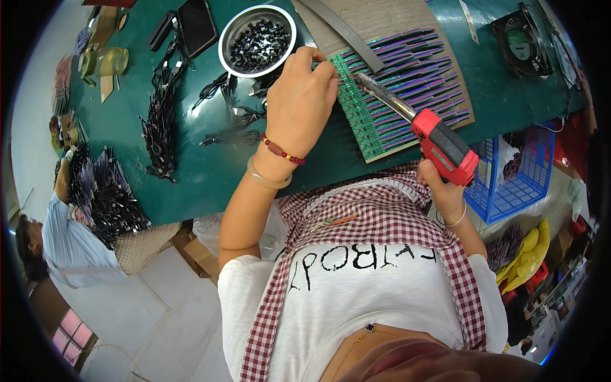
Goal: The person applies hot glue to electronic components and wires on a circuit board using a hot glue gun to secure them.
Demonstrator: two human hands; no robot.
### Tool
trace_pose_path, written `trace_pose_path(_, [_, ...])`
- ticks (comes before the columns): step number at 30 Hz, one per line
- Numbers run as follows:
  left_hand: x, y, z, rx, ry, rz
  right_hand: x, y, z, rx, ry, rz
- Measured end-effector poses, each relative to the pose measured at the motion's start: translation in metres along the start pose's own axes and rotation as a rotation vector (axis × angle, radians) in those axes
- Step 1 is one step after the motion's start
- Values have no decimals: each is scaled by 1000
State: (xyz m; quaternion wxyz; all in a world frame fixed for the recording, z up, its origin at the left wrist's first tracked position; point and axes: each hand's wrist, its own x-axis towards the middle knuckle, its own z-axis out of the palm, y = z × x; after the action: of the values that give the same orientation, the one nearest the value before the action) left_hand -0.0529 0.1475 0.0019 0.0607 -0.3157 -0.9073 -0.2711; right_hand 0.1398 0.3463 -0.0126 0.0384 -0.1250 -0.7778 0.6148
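Observation:
My right hand (442, 191) is wrapped round the handle of a red and black soldering gun (442, 143). Its metal tip points at the edge of a panel of small green circuit boards (359, 114). Close to that tip, the fingers of my left hand (302, 89) are pinched together over the boards' upper left edge; what they hold is hidden. Rows of thin multicoloured wires (420, 83) run off to the right from the boards, on a brown board (466, 108). A grey metal strip (347, 35) lies across the upper wires.
Behind my left hand stands a steel bowl (223, 48) of small black connectors (259, 46). Black cable bundles (162, 121) and a phone (197, 27) lie left on the green table (191, 191). A fan (522, 44) sits far right, a blue crate (512, 191) below. Another person (76, 235) works at left.

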Motion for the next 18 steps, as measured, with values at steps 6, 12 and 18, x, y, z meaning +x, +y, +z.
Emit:
trace_pose_path(6, [2, 1, -4, 34, -40, 3, 2, -8, 2, 38, 23, 72])
trace_pose_path(12, [4, 0, -2, 54, -39, 17, 11, -16, 2, -14, -8, -36])
trace_pose_path(18, [4, 0, -3, 53, -57, 10, -2, 0, -2, -35, 23, -51])
